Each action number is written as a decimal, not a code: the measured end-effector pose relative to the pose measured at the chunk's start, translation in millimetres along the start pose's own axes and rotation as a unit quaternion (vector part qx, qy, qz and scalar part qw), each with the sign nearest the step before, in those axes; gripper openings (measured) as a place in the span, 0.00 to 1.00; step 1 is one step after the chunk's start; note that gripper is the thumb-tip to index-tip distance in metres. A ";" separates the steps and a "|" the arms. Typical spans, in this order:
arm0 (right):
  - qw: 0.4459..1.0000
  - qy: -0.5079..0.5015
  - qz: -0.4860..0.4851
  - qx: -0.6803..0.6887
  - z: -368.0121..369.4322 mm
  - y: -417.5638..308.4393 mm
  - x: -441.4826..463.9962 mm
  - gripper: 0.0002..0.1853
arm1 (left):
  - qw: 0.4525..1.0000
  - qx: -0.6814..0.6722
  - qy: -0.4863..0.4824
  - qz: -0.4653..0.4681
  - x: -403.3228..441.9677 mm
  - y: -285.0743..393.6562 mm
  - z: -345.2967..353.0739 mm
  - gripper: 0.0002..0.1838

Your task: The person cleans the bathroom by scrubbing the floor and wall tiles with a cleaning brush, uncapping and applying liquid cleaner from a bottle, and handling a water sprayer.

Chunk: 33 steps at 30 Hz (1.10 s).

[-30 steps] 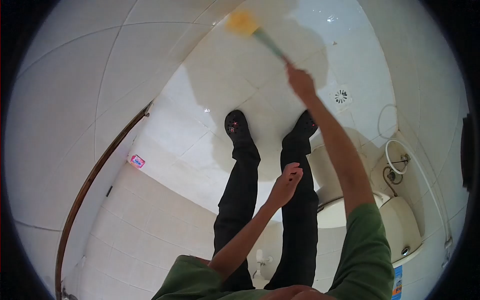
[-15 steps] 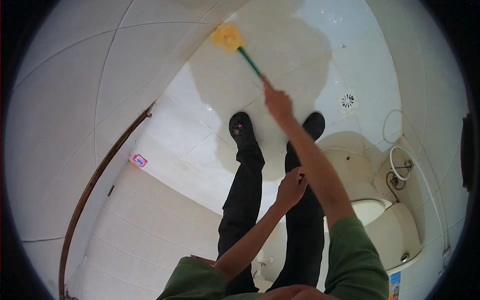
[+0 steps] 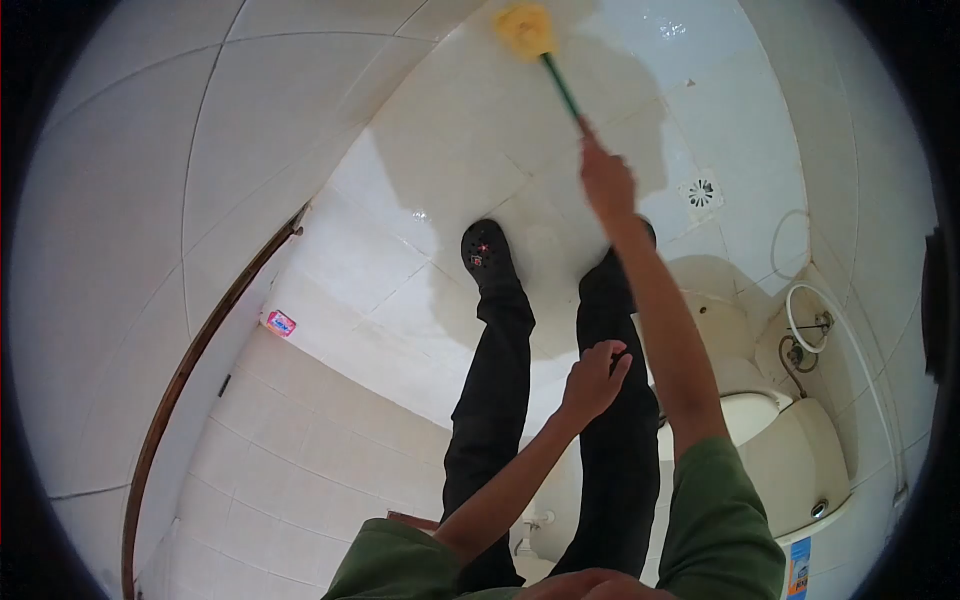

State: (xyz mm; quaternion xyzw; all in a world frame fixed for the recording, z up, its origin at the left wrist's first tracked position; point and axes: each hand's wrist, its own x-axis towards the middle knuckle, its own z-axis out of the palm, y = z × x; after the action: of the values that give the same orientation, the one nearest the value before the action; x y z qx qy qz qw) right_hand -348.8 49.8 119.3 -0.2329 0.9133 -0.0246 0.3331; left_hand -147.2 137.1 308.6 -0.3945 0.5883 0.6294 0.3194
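Observation:
My right hand [image 3: 608, 185] is closed around the green handle of a scrub brush [image 3: 563, 85]. The yellow round head [image 3: 524, 31] of the brush is on the wet tiled floor near the top of the view, a little blurred. Above my right knee is my left hand [image 3: 596, 381], loosely curled with thumb and fingers apart and nothing seen in it. Both my feet stand on the floor in black clogs [image 3: 486, 250], the right one mostly hidden behind my right forearm.
A floor drain [image 3: 701, 192] lies right of my right hand. The toilet [image 3: 785, 465] and a white hose [image 3: 855, 350] are at the right. A pink packet [image 3: 281, 323] sits by the left wall, near a brown-edged door [image 3: 190, 365]. Water shines on the floor [image 3: 420, 215].
My right hand has swept the brush to the right and farther forward, away from the left wall. The left hand has come clear of my right forearm, and its fingers now show.

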 end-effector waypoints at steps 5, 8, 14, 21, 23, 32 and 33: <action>0.943 -0.236 -0.235 -0.023 50.5 -101.9 -46.6 0.31 | 0.997 0.062 0.028 0.022 6.9 1.8 -5.1 0.16; 0.969 -0.111 -0.185 -0.118 43.5 -47.0 4.9 0.35 | 0.996 -0.023 0.081 0.014 11.6 -4.0 -13.6 0.15; 0.998 0.049 0.036 0.030 -32.8 86.0 52.2 0.27 | 0.996 -0.042 0.068 0.028 8.4 0.0 -8.0 0.15; 0.989 -0.026 -0.071 -0.125 -29.2 99.0 45.9 0.28 | 0.997 -0.054 0.059 0.006 13.2 -1.0 -10.4 0.17; 0.995 0.086 0.042 0.037 -57.1 107.8 71.4 0.26 | 0.996 -0.055 0.070 0.011 15.6 -1.0 -9.7 0.16; 0.984 -0.056 -0.161 -0.048 46.1 -32.4 -19.7 0.31 | 0.998 -0.022 0.057 0.019 23.3 -1.1 -11.3 0.14; 0.992 -0.023 -0.121 -0.042 38.5 -31.3 -17.0 0.31 | 0.998 -0.012 0.053 0.009 16.5 1.5 -9.4 0.15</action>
State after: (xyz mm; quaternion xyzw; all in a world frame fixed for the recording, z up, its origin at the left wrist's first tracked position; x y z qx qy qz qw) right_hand -300.7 33.7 105.8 -0.3560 0.8709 -0.0211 0.3383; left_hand -155.4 126.6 294.9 -0.4262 0.6000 0.6176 0.2772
